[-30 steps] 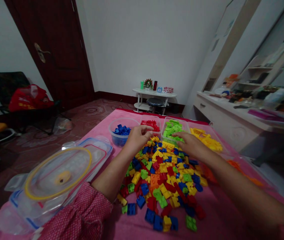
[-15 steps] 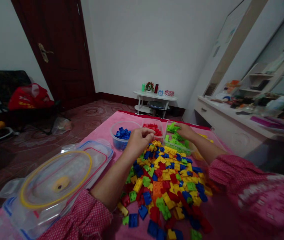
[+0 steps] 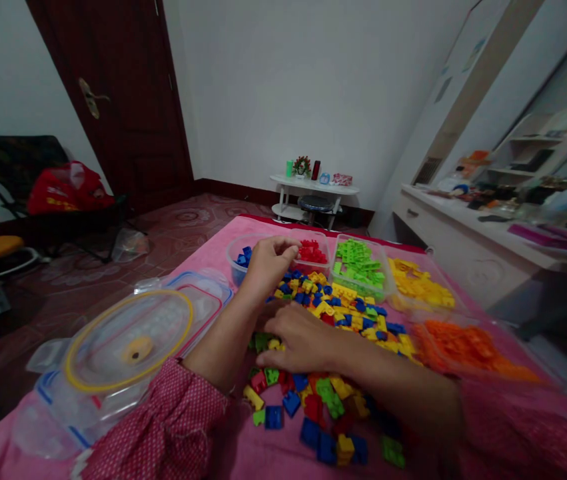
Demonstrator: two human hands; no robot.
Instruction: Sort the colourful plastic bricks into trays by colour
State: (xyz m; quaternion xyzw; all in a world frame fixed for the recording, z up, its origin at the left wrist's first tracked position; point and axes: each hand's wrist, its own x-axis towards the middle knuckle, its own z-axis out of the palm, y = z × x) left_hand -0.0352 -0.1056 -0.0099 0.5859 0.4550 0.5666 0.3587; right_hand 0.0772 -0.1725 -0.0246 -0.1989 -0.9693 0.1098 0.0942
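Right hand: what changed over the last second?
The right hand pulled back from the green-brick container and now lies across the near part of the mixed brick pile, fingers pointing left; whether it grips a brick is unclear. The left hand moved from the pile's far edge to over the blue and red containers. Containers and stacked lids stayed put.

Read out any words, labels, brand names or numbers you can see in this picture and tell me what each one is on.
No text can be read anywhere.
Red plastic bag on the dark folding chair: yellowish print, too blurred to read.
Small items on the white side table: any labels too small.
Clutter on the white desk: blurred.
Clear plastic lids and coloured toy bricks: no lettering visible.
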